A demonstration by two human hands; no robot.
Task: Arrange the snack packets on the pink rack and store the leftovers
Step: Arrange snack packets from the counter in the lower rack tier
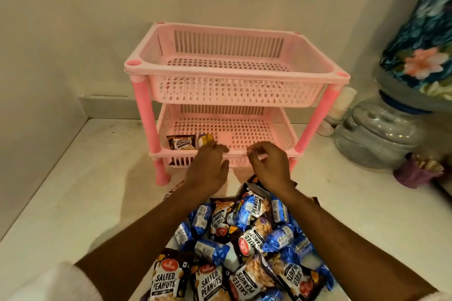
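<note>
Second packet (205, 140) half-hidden behind hands (208, 166)

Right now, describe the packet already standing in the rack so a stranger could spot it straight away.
Find the pink rack against the wall and look into its lower basket, at the front left corner. The salted peanuts packet stands upright there with its label facing out. Its dark printed front sets it apart from the yellowish packet on its right, at the left hand's fingertips.
</note>
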